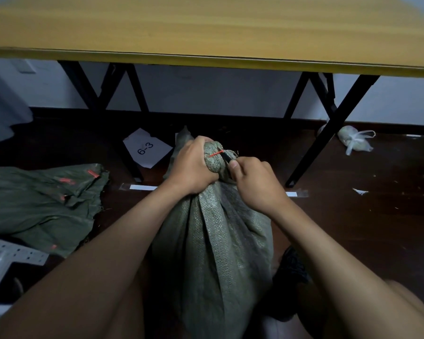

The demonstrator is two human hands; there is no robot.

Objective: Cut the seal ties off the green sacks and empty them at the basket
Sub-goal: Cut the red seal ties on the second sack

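Observation:
A full green woven sack [216, 241] stands upright on the dark floor between my knees. My left hand [194, 165] grips its bunched neck just below the knot. A thin red seal tie [216, 154] crosses the neck. My right hand [252, 182] holds a small black cutter [227, 158] whose tip touches the tie. No basket is in view.
An empty green sack [42, 206] with red ties on it lies flat at the left. A yellow folding table [206, 33] on black legs spans the top. A paper marked 6-3 [146, 148] and a white tied bag [355, 140] lie on the floor. Grey perforated metal [12, 253] sits at lower left.

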